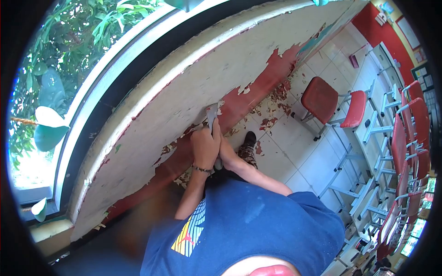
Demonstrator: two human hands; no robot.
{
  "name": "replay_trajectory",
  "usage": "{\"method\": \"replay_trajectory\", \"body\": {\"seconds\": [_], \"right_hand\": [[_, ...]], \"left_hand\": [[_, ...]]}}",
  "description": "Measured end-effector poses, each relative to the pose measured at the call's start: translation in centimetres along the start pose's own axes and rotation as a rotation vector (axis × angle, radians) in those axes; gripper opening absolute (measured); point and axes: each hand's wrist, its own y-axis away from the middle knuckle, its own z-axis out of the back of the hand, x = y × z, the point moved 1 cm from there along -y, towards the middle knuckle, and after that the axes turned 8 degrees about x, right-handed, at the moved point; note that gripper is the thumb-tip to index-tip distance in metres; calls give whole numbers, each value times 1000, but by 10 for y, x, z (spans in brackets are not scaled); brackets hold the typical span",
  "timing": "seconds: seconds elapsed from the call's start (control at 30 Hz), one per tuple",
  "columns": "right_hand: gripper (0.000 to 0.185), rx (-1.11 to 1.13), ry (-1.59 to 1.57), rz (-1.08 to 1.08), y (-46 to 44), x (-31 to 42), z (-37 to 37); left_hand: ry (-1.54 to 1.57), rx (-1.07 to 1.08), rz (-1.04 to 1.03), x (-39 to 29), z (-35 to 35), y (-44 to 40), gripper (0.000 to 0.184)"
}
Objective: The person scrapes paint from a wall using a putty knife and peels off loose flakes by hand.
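A paint scraper (212, 112) with a flat metal blade rests against the wall (175, 106), where pale paint is broken along a ragged edge above a red band. My left hand (205, 145), with a dark beaded bracelet at its wrist, is closed around the scraper, a finger stretched toward the blade. Close behind it, my right hand (224, 152) also grips the tool. The left hand partly covers the right one's fingers and most of the handle.
Paint flakes (269, 115) litter the white tiled floor (294, 147) along the wall. A red chair (321, 100) stands to the right, with more red chairs (418, 110) and desks beyond. Left, a window (83, 110) shows foliage. My shoe (250, 138) is near the wall.
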Motion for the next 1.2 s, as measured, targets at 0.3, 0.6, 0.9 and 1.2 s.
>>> {"method": "replay_trajectory", "body": {"seconds": [0.3, 0.6, 0.9, 1.2], "right_hand": [[60, 152, -55, -117, -2, -4, 2], [64, 203, 113, -187, 1, -49, 24], [44, 271, 566, -182, -1, -45, 79], [17, 327, 645, -62, 13, 54, 143]], "left_hand": [[8, -51, -3, 7, -4, 3, 55], [232, -92, 73, 45, -14, 45, 54], [372, -70, 192, 75, 11, 77, 35], [755, 21, 221, 56, 0, 59, 29]]}}
